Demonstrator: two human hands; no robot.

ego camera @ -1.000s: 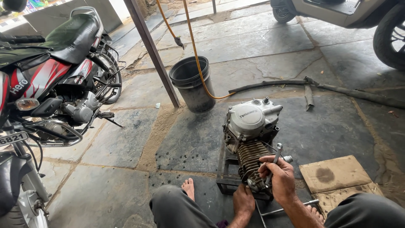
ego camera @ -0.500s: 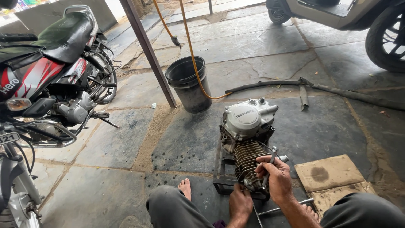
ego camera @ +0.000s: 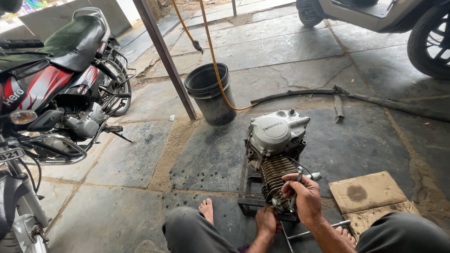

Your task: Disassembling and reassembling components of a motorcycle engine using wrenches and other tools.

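Between my knees on the stone floor, my left hand presses the low end of the engine, though I cannot tell if its grip is closed. My right hand is closed on a thin metal tool at the finned cylinder. On its frame, the engine looks heavy, rigid and greasy; the solid casing is safer to hold than the thin fins. Beyond stand a black bucket and a motorcycle.
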